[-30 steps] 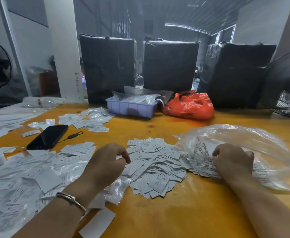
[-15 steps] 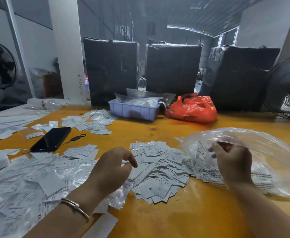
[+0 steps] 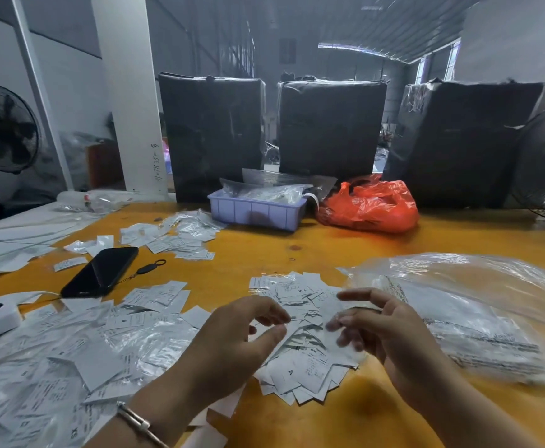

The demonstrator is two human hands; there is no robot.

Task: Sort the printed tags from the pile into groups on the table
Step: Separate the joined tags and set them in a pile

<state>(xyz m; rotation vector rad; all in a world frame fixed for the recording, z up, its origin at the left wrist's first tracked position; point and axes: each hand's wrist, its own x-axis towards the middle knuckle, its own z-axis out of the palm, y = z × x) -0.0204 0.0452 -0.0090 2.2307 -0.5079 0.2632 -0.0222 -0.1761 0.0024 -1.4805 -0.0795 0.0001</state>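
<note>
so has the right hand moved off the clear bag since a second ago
Yes. The right hand has left the clear plastic bag and swung left, now hovering over the central tag pile.

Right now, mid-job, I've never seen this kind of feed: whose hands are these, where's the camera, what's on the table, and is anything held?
There is no machine here: a person works bare-handed, and the one camera sits on their head, looking forward and down. The left hand, with a bracelet on its wrist, and the right hand hover over a pile of printed tags on the orange table. The image is blurred, so whether either pinches a tag is unclear. A clear plastic bag lies right, bagged tags left, a black phone beyond them. Farther back sit a lilac tray and a red bag.
</note>
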